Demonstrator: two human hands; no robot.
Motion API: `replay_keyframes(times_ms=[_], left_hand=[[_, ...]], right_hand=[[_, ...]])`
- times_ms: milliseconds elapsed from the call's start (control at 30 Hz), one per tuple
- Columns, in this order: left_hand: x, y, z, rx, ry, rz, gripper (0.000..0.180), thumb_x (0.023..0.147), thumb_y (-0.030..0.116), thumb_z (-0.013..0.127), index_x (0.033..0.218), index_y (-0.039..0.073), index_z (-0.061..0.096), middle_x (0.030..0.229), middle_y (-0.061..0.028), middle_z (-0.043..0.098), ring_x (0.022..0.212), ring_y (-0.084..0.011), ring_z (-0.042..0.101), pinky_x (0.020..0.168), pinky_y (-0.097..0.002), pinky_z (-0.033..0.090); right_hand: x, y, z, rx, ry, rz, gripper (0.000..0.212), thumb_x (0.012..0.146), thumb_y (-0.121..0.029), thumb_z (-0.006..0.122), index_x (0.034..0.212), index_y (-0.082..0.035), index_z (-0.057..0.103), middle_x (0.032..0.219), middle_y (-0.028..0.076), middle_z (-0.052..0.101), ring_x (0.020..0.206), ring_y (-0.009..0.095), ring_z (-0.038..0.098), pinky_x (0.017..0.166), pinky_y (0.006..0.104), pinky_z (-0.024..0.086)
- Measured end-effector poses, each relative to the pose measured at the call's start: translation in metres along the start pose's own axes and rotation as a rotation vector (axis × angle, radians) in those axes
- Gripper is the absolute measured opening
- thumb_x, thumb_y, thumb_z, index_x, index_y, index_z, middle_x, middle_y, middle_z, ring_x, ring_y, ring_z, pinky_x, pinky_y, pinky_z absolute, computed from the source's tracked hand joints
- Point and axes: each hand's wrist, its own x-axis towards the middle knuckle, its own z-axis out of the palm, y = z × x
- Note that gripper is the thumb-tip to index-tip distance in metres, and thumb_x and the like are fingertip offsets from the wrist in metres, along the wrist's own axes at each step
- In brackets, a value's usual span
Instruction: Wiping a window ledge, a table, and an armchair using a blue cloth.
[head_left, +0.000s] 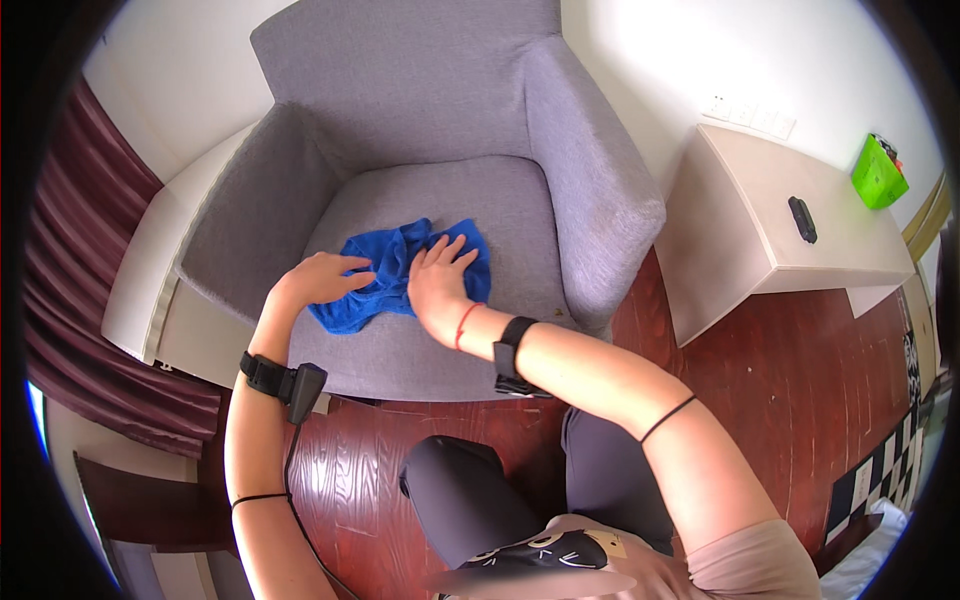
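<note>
A crumpled blue cloth (395,272) lies on the seat of a grey fabric armchair (420,120). My left hand (320,278) rests on the cloth's left part, fingers spread and flat. My right hand (437,278) lies palm down on the cloth's right part, fingers apart and pointing away from me. Both wrists carry black bands with small devices, and a thin red string circles the right wrist. Neither hand grips the cloth; both press on top of it.
A pale low side table (790,215) stands right of the armchair, bearing a small black object (802,219) and a green box (878,172). Dark red curtains (80,250) hang at the left. The floor (790,400) is red-brown wood. My knees are below the chair's front edge.
</note>
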Motion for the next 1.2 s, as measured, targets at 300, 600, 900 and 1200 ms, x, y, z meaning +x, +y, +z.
replay_keyframes(times_ms=[300,600,900,1200], left_hand=[[-0.010,0.049,0.045,0.016,0.283,0.183,0.046,0.097,0.030,0.049,0.139,0.011,0.046,0.137,-0.0182,0.051,0.119,-0.0377,0.053,0.102,-0.0443,0.042],[-0.032,0.054,0.080,-0.012,0.391,0.405,0.051,0.098,0.026,0.049,0.146,0.016,0.036,0.151,-0.0144,0.034,0.131,-0.0443,0.039,0.113,-0.0551,0.026],[-0.031,0.054,0.098,0.049,0.498,0.206,0.051,0.095,0.028,0.053,0.144,0.024,0.041,0.154,-0.0014,0.033,0.139,-0.0472,0.025,0.102,-0.0680,0.025],[0.011,-0.074,0.098,-0.104,0.523,-0.150,0.055,0.097,0.026,0.048,0.149,0.027,0.031,0.157,-0.0002,0.027,0.141,-0.0514,0.018,0.102,-0.0738,0.022]], right_hand=[[-0.049,0.023,0.011,0.166,0.255,-0.215,0.041,0.090,-0.017,0.051,0.126,0.003,0.057,0.132,0.029,0.052,0.125,0.047,0.047,0.096,0.0655,0.040],[-0.112,0.095,0.014,0.124,0.374,-0.313,0.035,0.085,-0.012,0.056,0.115,0.005,0.059,0.122,0.025,0.059,0.117,0.041,0.057,0.091,0.0544,0.050],[-0.161,0.163,0.011,0.670,0.701,-0.513,0.029,0.078,-0.013,0.072,0.105,-0.005,0.066,0.102,0.014,0.065,0.101,0.027,0.063,0.086,0.0418,0.051],[-0.190,0.512,0.023,-0.003,0.830,0.607,0.039,0.081,-0.020,0.071,0.108,0.003,0.055,0.105,0.021,0.059,0.102,0.039,0.054,0.092,0.0469,0.041]])
